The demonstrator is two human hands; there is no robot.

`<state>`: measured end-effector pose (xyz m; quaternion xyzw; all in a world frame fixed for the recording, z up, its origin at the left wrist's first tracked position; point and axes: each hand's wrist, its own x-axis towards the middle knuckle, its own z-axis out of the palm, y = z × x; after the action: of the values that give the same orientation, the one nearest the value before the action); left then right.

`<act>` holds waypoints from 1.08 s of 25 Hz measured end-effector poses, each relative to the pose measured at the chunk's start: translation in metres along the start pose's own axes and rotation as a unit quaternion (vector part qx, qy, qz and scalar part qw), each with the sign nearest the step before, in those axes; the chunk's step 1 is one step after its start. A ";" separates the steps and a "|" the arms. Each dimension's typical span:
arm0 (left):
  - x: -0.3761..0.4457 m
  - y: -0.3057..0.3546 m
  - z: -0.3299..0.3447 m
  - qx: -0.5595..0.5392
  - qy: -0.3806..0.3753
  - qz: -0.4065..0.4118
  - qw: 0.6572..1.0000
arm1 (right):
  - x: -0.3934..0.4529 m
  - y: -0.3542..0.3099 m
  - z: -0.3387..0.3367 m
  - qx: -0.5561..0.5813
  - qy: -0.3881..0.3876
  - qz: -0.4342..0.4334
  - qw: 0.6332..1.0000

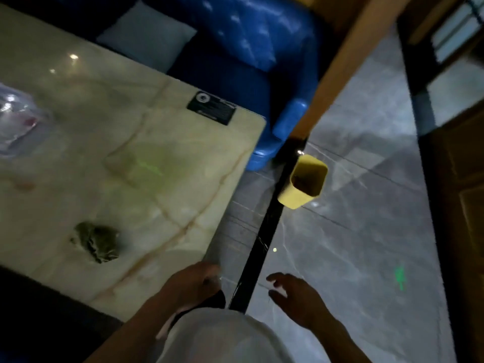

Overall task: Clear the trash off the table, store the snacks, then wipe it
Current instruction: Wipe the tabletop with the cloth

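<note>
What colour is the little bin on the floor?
Yellow. The bin shows clearly in the head view, standing on the grey floor beside the table.

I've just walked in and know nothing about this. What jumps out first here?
The shiny blue sofa at the top stands out, beside a pale marble table. A yellow bin sits on the grey floor to the table's right, and a crumpled greenish wad lies on the table near its front edge.

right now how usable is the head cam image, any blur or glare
Head view: dim overall and smeared by motion, so the green crumpled thing and clear plastic bag lack detail; small ceiling-light glints on the glossy table; wide-angle tilt skews the floor; yellow bin stays readable; both hands soft-edged.
</note>
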<state>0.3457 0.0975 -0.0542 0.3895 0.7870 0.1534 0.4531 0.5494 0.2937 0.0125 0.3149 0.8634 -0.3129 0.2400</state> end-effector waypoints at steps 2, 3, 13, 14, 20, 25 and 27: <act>-0.003 -0.006 -0.011 -0.028 0.048 -0.026 0.998 | 0.030 -0.024 -0.014 -0.033 -0.038 -0.032 0.998; -0.006 -0.012 -0.018 -0.043 0.071 -0.045 0.996 | 0.048 -0.039 -0.018 -0.050 -0.058 -0.051 0.996; -0.023 -0.038 -0.040 -0.106 0.227 -0.175 0.952 | 0.177 -0.138 -0.048 -0.161 -0.158 -0.219 0.949; -0.023 -0.039 -0.038 -0.104 0.266 -0.190 0.939 | 0.188 -0.143 -0.050 -0.178 -0.159 -0.239 0.941; -0.010 -0.027 -0.030 -0.068 0.434 -0.310 0.843 | 0.252 -0.158 -0.083 -0.198 -0.123 -0.329 0.915; 0.013 -0.017 -0.032 -0.064 0.424 -0.415 0.802 | 0.306 -0.166 -0.110 -0.227 -0.006 -0.389 0.893; 0.019 -0.021 -0.030 -0.070 0.415 -0.456 0.784 | 0.331 -0.168 -0.117 -0.247 0.028 -0.403 0.881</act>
<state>0.3054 0.1016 -0.0625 -0.1488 0.9722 0.1299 0.1258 0.1807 0.4027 -0.0439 -0.1206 0.9713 -0.1504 0.1391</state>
